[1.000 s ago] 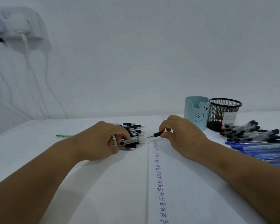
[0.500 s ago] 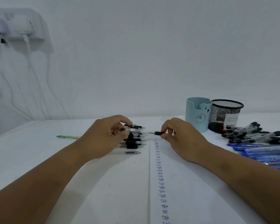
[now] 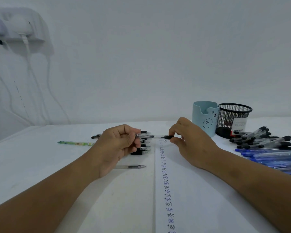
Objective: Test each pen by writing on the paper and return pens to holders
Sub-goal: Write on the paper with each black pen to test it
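A clear-barrelled pen with black fittings [image 3: 145,136] is held level above the far end of the long white paper strip [image 3: 183,190], just over the row of black-capped pens [image 3: 144,146] lying beside the strip; the left hand [image 3: 118,145] has its fingers curled shut around the barrel, while the right hand [image 3: 188,140] pinches the small black cap [image 3: 168,137] between thumb and fingertip, the cap apparently just clear of the tip. A long column of handwritten "Test" marks [image 3: 165,180] runs down the strip, so many pens seem tested; yet the pale blue bear-faced holder [image 3: 204,117] and black mesh cup [image 3: 233,119] show no pens, and heaps of black pens [image 3: 262,138] and blue pens [image 3: 275,157] lie loose, so returning looks largely undone.
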A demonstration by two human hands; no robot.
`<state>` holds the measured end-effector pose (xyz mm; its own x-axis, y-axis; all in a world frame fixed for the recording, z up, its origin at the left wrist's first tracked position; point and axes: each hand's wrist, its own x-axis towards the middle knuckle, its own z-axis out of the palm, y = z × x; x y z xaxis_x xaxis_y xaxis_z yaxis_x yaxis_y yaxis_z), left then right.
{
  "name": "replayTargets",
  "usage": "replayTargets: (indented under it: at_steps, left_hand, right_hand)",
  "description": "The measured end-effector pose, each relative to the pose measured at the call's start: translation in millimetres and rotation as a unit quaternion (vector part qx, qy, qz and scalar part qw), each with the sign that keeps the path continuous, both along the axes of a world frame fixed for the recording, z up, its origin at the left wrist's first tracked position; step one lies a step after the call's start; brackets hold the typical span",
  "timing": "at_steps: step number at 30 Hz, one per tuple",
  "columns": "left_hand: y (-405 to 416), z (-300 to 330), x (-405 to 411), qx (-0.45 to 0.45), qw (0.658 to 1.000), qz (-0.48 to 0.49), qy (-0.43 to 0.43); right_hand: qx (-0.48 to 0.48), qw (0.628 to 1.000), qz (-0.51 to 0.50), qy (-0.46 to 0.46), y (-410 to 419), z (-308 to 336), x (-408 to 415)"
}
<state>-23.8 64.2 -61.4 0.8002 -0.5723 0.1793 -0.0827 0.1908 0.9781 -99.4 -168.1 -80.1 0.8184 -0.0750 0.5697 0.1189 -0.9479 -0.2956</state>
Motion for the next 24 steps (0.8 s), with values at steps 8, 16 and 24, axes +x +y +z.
replayTargets:
  at_steps: [8, 16, 24]
  left_hand:
    - [-2.2, 2.9, -4.3, -0.023, 0.997, 0.049, -0.058]
    - [1.1, 1.8, 0.7, -0.005, 1.0, -0.024, 0.004]
    - [6.8, -1.1, 4.4, 0.021, 0.999, -0.043, -0.019]
  right_hand:
    - [0.01, 0.999, -0.008, -0.042, -2.9, 2.5, 3.1]
    - [-0.005, 1.0, -0.006, -0.025, 0.5, 4.5, -0.5]
    - [-0.052, 0.998, 0.006, -0.035, 4.0, 4.7, -5.3]
